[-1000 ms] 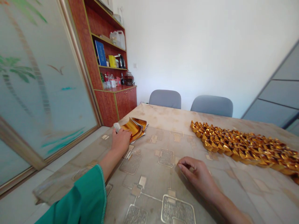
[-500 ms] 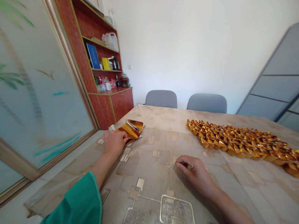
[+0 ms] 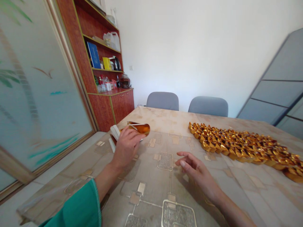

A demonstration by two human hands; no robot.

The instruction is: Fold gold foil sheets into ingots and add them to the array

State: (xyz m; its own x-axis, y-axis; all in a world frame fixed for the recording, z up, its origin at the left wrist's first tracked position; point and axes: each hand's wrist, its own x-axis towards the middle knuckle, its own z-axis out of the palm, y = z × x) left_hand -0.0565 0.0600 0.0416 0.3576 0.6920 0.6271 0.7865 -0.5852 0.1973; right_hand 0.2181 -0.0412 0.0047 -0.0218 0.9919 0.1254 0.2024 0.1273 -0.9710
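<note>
At the table's left side, my left hand [image 3: 126, 146] is closed on a sheet of gold foil paper [image 3: 144, 128], which curls up to the right of the fingers. Under and behind that hand lies a stack of foil papers [image 3: 115, 131], its white edges showing on the left; the hand hides much of it. My right hand [image 3: 195, 168] hovers over the middle of the tablecloth, thumb and fingers a little apart, holding nothing. Beyond it to the right, several rows of folded gold paper ingots [image 3: 236, 142] stand packed side by side.
A patterned tablecloth [image 3: 151, 170] covers the table. Two grey chairs [image 3: 163, 101] stand at its far side. Behind on the left are a red-brown shelf cabinet [image 3: 99, 107] and a frosted glass door [image 3: 44, 119]. A grey panelled surface [image 3: 279, 85] is at the right.
My left hand has moved right and slightly nearer, bending the gold foil sheet. The stack's white edges show more. My right hand's fingers have parted from a pinch.
</note>
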